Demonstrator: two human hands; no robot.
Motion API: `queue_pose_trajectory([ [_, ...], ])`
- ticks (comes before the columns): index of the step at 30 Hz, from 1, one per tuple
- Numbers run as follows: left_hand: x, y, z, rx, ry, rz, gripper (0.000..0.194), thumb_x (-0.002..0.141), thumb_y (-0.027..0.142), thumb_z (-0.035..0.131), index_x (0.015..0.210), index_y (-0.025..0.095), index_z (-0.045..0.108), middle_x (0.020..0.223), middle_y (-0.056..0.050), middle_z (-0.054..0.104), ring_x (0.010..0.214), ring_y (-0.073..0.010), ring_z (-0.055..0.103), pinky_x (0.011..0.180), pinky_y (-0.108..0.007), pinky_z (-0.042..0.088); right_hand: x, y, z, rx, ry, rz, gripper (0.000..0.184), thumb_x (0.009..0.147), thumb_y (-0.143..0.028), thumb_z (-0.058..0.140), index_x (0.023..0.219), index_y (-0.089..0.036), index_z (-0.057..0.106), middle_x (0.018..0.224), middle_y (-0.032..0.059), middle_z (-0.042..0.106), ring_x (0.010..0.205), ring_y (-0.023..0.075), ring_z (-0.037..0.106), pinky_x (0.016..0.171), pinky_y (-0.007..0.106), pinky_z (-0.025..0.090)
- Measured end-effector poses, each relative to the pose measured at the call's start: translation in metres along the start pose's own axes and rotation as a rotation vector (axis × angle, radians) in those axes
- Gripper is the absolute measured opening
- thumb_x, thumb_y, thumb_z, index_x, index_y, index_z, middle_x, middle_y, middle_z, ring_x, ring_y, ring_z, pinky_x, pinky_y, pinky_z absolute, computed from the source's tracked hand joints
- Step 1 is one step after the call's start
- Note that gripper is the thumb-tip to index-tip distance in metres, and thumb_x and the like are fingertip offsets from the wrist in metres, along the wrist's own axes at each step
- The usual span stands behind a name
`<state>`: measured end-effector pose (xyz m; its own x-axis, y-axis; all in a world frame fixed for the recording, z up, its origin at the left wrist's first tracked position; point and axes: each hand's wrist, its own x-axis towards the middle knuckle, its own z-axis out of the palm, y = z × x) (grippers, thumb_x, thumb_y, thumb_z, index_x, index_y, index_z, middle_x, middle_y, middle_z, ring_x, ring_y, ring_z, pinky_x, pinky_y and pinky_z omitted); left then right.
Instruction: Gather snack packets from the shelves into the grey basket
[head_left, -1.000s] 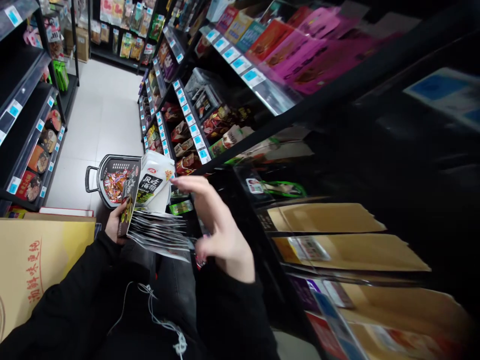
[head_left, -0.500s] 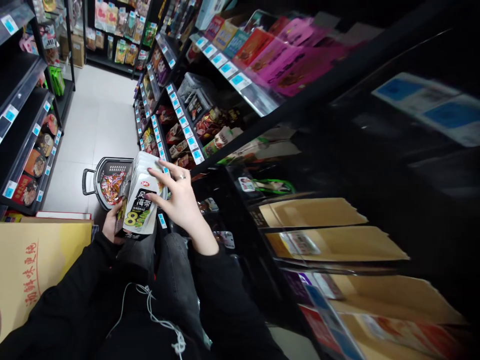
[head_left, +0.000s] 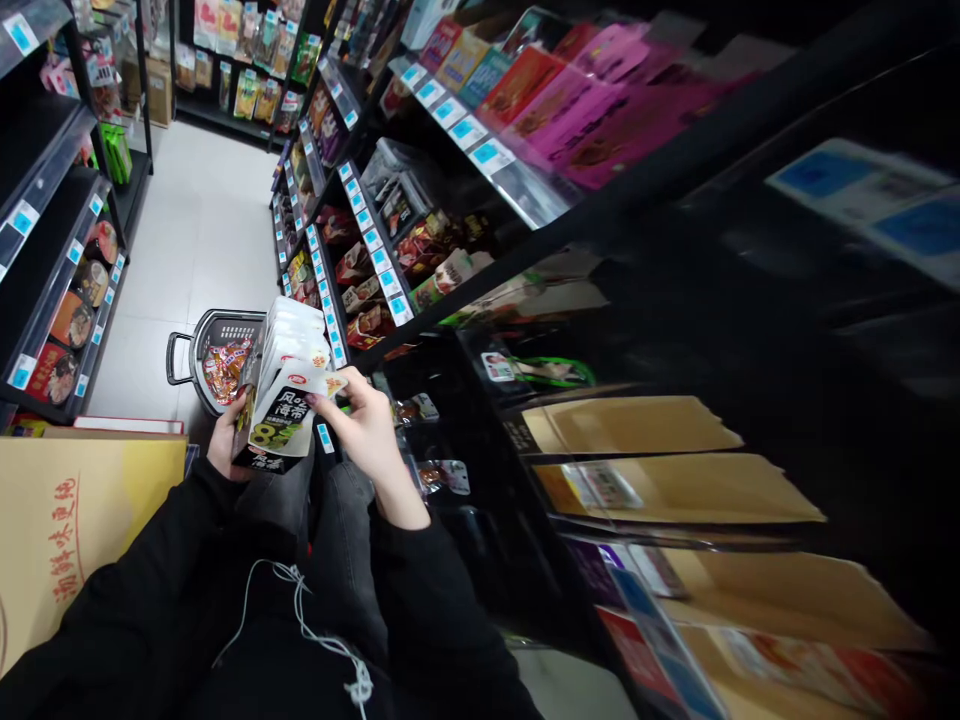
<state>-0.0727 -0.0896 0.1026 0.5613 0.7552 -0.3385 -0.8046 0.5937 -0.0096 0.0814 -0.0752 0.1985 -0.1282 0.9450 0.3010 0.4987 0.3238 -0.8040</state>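
Observation:
My left hand (head_left: 225,440) is wrapped round the left side of a dark display box (head_left: 264,460) above my lap. Several white snack packets (head_left: 296,322) stand in it, tightly stacked. The front snack packet (head_left: 279,412), white with a black label and a green "8", leans forward from the others. My right hand (head_left: 361,420) pinches that packet's right edge between thumb and fingers. Just beyond the box, a black shopping basket (head_left: 206,325) rests on the floor with small red-orange wrapped packets (head_left: 225,368) inside.
Stocked shelves (head_left: 375,250) with price tags line the right side, close to my right arm. More shelves (head_left: 56,290) run along the left. A large yellow carton (head_left: 97,530) stands beside my left arm. Pale floor tiles (head_left: 210,220) lead to a far rack.
My right hand has gone from spread fingers over the packets to a pinch on the front packet's edge. That packet now tilts away from the stack; my left hand still holds the box.

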Motion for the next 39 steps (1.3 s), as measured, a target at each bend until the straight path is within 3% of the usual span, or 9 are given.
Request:
queue_pose_trajectory([
  [4,0.001,0.002,-0.002,-0.031,-0.011,0.0,0.046,0.087,0.038,0.045,0.119,0.008,0.061,0.109,-0.015,0.069,0.111,-0.0314,0.059,0.102,-0.047,0.038,0.015,-0.013,-0.004,0.268,0.184,0.062,0.02,0.078,-0.038,0.064,0.08,-0.018,0.06,0.076,0.0007,0.065,0.07,0.015,0.06,0.065,0.027,0.048],
  [10,0.0,0.005,0.0,-0.037,-0.023,-0.025,0.046,0.087,0.037,0.041,0.114,0.008,0.064,0.106,-0.014,0.07,0.112,-0.0304,0.059,0.104,-0.046,0.036,0.042,-0.031,-0.018,0.431,0.386,-0.095,0.02,0.081,-0.038,0.061,0.091,-0.021,0.06,0.085,0.0008,0.066,0.081,0.015,0.064,0.072,0.028,0.052],
  [13,0.0,0.006,-0.002,-0.029,-0.087,-0.019,0.046,0.087,0.036,0.04,0.116,0.01,0.064,0.109,-0.014,0.069,0.115,-0.0309,0.057,0.105,-0.047,0.035,0.04,-0.028,-0.023,0.541,0.253,-0.087,0.031,0.094,-0.04,0.035,0.09,-0.02,0.058,0.07,-0.0027,0.058,0.061,0.0081,0.059,0.055,0.019,0.049],
  [15,-0.001,0.007,-0.003,-0.024,-0.118,-0.009,0.045,0.087,0.035,0.04,0.115,0.011,0.065,0.109,-0.013,0.069,0.115,-0.0307,0.057,0.105,-0.047,0.035,0.034,-0.023,-0.023,0.631,0.123,-0.041,0.041,0.098,-0.039,0.021,0.086,-0.019,0.055,0.059,-0.0064,0.047,0.041,0.005,0.044,0.038,0.017,0.038],
  [19,-0.001,0.009,-0.005,-0.012,-0.119,-0.017,0.047,0.088,0.035,0.037,0.12,0.012,0.062,0.113,-0.013,0.068,0.116,-0.0307,0.056,0.104,-0.047,0.036,0.025,-0.018,-0.016,1.367,0.038,0.0,0.021,0.097,-0.031,0.036,0.084,-0.02,0.049,0.05,-0.0114,0.035,0.026,0.0032,0.017,0.027,0.017,0.019],
  [21,-0.002,0.009,-0.004,-0.007,-0.084,-0.03,0.048,0.089,0.035,0.036,0.122,0.011,0.061,0.113,-0.014,0.067,0.115,-0.031,0.057,0.103,-0.048,0.037,0.024,-0.017,-0.012,1.718,-0.05,0.011,0.013,0.095,-0.025,0.04,0.085,-0.021,0.047,0.052,-0.0117,0.039,0.026,0.0015,0.017,0.028,0.015,0.019],
  [23,-0.002,0.009,-0.003,0.001,-0.034,-0.03,0.047,0.089,0.034,0.037,0.122,0.011,0.06,0.111,-0.014,0.068,0.113,-0.0312,0.058,0.102,-0.048,0.039,0.024,-0.018,-0.009,1.902,-0.118,0.024,0.011,0.095,-0.022,0.04,0.085,-0.02,0.046,0.053,-0.0114,0.041,0.026,0.0002,0.022,0.029,0.012,0.021],
  [32,-0.002,0.02,-0.019,0.092,-0.062,-0.167,0.051,0.089,0.037,0.035,0.127,0.01,0.055,0.106,-0.016,0.07,0.103,-0.0329,0.063,0.086,-0.048,0.051,0.021,-0.029,-0.011,2.077,-0.152,0.109,0.013,0.095,-0.017,0.036,0.085,-0.02,0.044,0.053,-0.0112,0.038,0.027,-0.0004,0.03,0.029,0.007,0.024],
  [39,-0.001,0.023,-0.023,0.099,-0.077,-0.201,0.052,0.088,0.041,0.034,0.121,0.009,0.061,0.103,-0.018,0.07,0.097,-0.0345,0.065,0.08,-0.049,0.054,0.026,-0.038,-0.013,2.053,0.008,0.176,0.017,0.095,-0.012,0.032,0.086,-0.019,0.045,0.056,-0.0103,0.036,0.032,-0.0004,0.032,0.033,0.007,0.027],
])
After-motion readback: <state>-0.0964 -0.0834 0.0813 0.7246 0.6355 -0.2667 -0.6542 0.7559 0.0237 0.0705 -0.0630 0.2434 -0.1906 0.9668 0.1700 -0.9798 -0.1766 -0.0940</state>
